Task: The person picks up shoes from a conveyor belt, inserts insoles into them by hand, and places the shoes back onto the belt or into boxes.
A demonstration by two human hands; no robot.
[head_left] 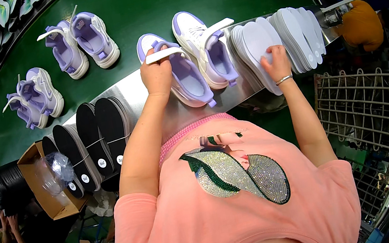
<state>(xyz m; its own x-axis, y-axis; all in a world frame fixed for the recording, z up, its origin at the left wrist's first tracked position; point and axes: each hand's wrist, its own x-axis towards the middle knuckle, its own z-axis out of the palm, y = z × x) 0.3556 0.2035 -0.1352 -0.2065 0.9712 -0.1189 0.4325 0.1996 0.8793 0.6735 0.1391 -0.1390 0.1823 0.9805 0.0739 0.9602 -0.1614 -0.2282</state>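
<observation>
My left hand (159, 76) is closed on the white strap of a white-and-purple sneaker (191, 79), which lies on the metal ledge at the belt's edge with its opening facing me. Its mate, a second sneaker (217, 57), lies just to the right with its strap folded open. My right hand (277, 63) has bent fingers at the edge of the top pale insole (256, 43) on a stack, the thumb and forefinger resting on it. Part of the grip is hidden by the fingers. A bracelet circles the right wrist.
More insole stacks (296, 39) stand at the right. Black insole bundles (88, 133) and an open cardboard box (45, 188) are at the left. On the green belt (127, 5) sit more sneakers (90, 39). A wire rack (362, 105) stands at the lower right.
</observation>
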